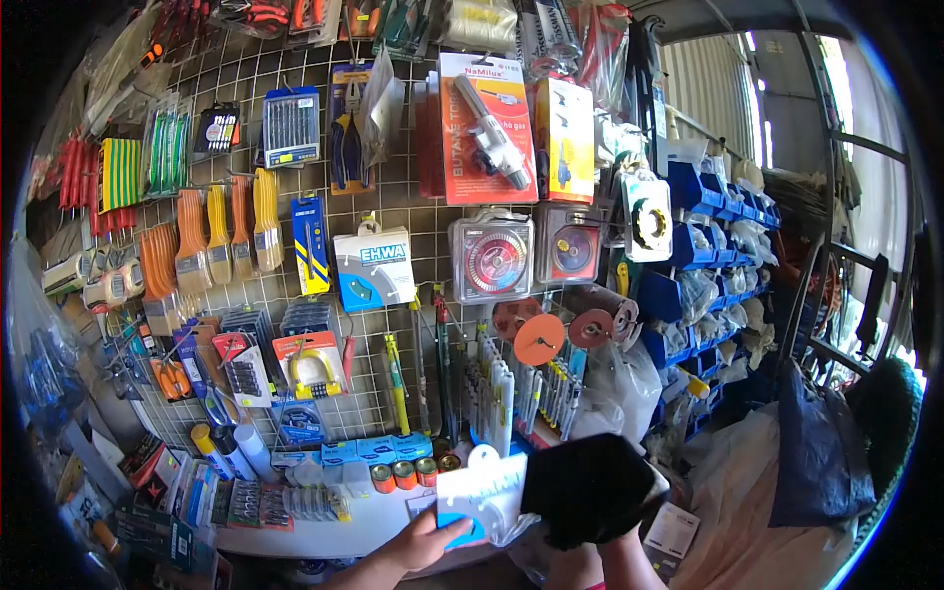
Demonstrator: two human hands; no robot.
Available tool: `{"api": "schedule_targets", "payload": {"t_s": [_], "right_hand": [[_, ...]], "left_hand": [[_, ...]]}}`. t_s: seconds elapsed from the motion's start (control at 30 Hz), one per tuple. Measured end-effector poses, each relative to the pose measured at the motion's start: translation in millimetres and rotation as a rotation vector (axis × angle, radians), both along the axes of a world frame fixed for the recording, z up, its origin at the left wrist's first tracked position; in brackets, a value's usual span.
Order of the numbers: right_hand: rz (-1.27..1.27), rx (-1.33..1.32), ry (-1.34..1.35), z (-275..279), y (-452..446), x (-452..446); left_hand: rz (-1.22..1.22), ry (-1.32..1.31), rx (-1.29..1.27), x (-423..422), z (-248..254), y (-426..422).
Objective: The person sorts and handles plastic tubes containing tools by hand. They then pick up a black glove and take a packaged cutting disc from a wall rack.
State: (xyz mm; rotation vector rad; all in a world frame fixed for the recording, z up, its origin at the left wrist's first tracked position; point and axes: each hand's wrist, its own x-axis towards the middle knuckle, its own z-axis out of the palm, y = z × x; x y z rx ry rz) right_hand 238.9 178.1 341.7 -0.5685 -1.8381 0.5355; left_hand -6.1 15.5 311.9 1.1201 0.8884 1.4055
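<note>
Low in the middle, my left hand (430, 543) is closed on a white-and-blue packet (482, 497) with a rounded hang tab at its top. Part of a clear plastic sleeve shows at the packet's lower right. My right hand (621, 553) is beside it, mostly hidden by a dark, flat-looking black thing (590, 490). That black thing appears held up by this hand; its kind and the fingers cannot be made out. Above, a similar white-and-blue EHWA packet (379, 280) hangs on the wire grid (393, 221).
Paintbrushes (224, 236), a butane torch pack (487, 128), and cutting-disc packs (492, 258) hang on the grid. Small tins (405, 475) stand on a white shelf (334, 539). Blue bins (696, 187) line the right side, near a dark blue bag (821, 452).
</note>
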Motion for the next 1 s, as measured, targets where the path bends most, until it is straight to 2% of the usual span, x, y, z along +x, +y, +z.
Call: {"api": "schedule_targets", "payload": {"t_s": [0.03,0.1,0.17,0.23,0.27,0.4,0.57,0.77,0.8,0.83,0.9,0.93,1.0], "right_hand": [[-0.026,0.204,-0.127,20,-8,-2],[-0.081,0.205,-0.201,9,-13,-11],[-0.019,0.098,-0.127,-21,-31,-25],[0.08,-0.017,-0.051,-50,-50,-41],[0.114,-0.067,-0.02,-60,-56,-47],[0.194,-0.144,0.016,-72,-66,-77],[0.21,-0.171,0.074,-73,-52,-98],[0.243,-0.196,0.086,-82,-58,-123],[0.263,-0.184,0.076,-84,-67,-127],[0.283,-0.169,0.065,-86,-76,-131],[0.325,-0.139,0.046,-89,-91,-138],[0.342,-0.133,0.04,-91,-96,-142],[0.358,-0.107,0.032,-92,-98,-145]], "left_hand": [[0.027,-0.29,-0.001,5,6,4],[0.159,-0.335,0.041,8,11,11],[0.261,-0.424,0.125,19,4,14],[0.148,-0.397,0.103,15,-43,23],[0.093,-0.751,-0.068,23,-60,30],[0.057,-0.309,0.012,35,-68,21],[0.126,-0.017,0.122,40,-56,7],[0.436,0.45,0.389,56,-29,-1],[0.452,0.469,0.438,52,-26,1],[0.388,0.443,0.344,46,-30,10],[0.309,0.081,0.343,38,-11,10],[0.347,-0.07,0.333,42,5,3],[0.242,-0.26,0.176,23,-29,4]]}}
